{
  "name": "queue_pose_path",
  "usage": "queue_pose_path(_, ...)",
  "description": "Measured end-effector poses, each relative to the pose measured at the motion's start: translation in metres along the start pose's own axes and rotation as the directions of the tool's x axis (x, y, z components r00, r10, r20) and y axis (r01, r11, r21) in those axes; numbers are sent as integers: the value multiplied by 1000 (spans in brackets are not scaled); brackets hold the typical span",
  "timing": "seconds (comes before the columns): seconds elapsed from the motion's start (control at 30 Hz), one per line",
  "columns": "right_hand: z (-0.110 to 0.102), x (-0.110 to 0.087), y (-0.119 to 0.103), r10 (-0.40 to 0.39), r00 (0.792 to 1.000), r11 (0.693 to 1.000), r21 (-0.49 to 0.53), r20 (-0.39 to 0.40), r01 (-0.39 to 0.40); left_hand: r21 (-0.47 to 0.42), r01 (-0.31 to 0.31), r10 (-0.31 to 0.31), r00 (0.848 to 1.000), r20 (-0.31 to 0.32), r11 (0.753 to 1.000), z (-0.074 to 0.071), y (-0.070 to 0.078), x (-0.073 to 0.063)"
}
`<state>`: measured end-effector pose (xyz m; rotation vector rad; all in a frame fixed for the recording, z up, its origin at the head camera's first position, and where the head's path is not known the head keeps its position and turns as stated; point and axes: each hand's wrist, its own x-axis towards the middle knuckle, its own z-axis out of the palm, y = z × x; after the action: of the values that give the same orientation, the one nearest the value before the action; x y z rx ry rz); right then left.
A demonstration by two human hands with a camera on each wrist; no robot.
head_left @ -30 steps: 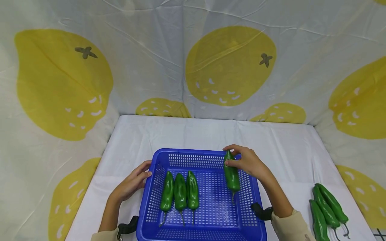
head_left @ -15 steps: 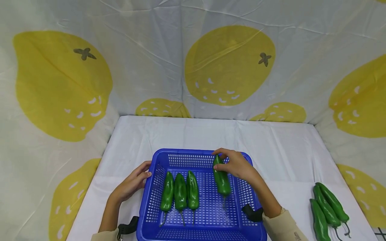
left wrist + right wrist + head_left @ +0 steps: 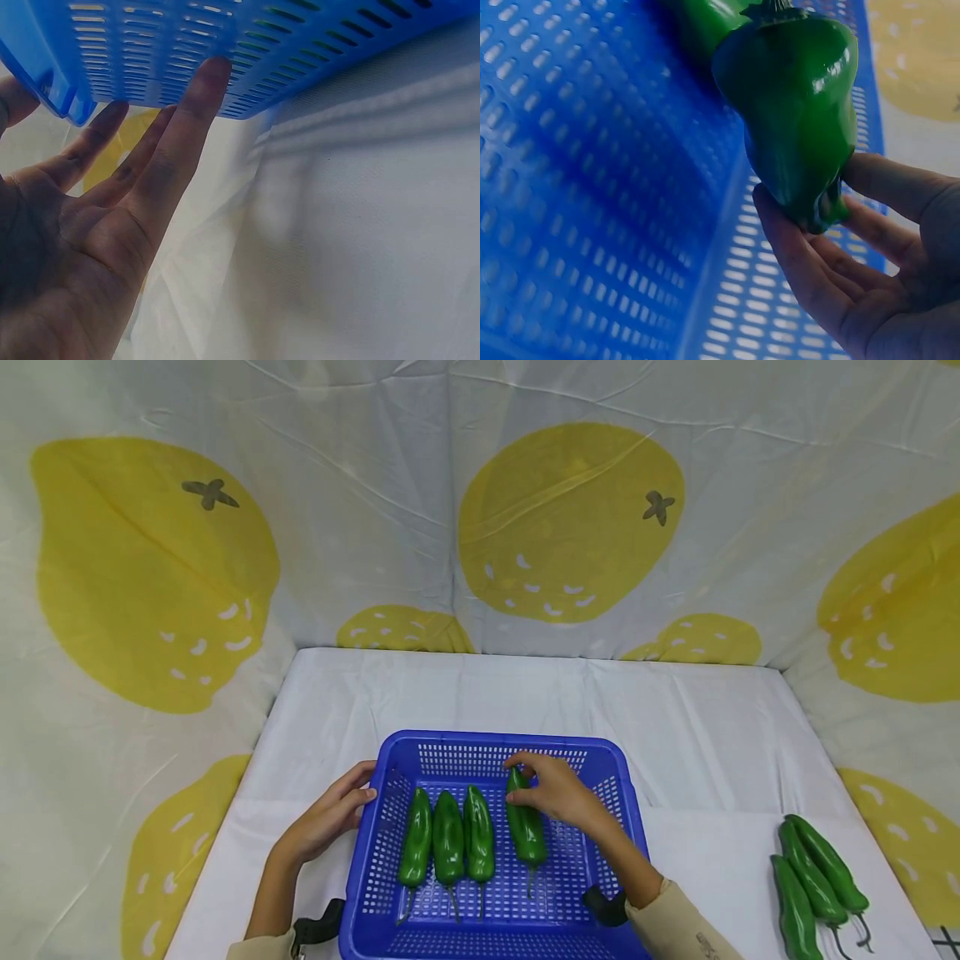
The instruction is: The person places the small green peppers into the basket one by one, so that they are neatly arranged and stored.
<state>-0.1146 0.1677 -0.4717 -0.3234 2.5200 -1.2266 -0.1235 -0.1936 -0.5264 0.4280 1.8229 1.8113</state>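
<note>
My right hand point(image 3: 558, 793) pinches a long green chili pepper point(image 3: 527, 835) by its tapered end, the stem pointing toward the person. In the right wrist view this pepper point(image 3: 791, 112) hangs over the basket floor, thumb and fingers on opposite sides of its tip. Three more green peppers point(image 3: 448, 839) lie side by side in the left half of the blue plastic basket point(image 3: 637, 827), stems the same way. At the basket's left side, my left hand point(image 3: 326, 817) touches the rim. Its fairly straight fingers reach the slotted outer wall point(image 3: 259, 37) in the left wrist view.
Several loose green peppers point(image 3: 813, 881) lie in a group on the white tablecloth point(image 3: 720, 760), right of the basket. Behind the table rises a lemon-printed cloth point(image 3: 570, 527), with more of it along both sides. Black wrist straps point(image 3: 318, 922) are on both wrists.
The right hand has carried its pepper leftward across the basket from the right wall, closer to the three lying peppers and toward the person. The left hand and the basket have stayed put.
</note>
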Motion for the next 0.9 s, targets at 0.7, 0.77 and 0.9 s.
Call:
queue_pose_path(0.7, 44, 17, -2, 3, 999, 989, -147, 50, 5, -14, -6, 7, 1000, 9, 1000, 1, 1, -1)
queue_pose_path(0.77, 45, 17, -3, -2, 999, 987, -160, 48, 10, -13, -4, 5, 1000, 9, 1000, 1, 0, 0)
queue_pose_path(0.9, 42, 17, -6, -10, 998, 987, -158, 62, 20, -6, -3, 3, 1000, 4, 1000, 1, -1, 0)
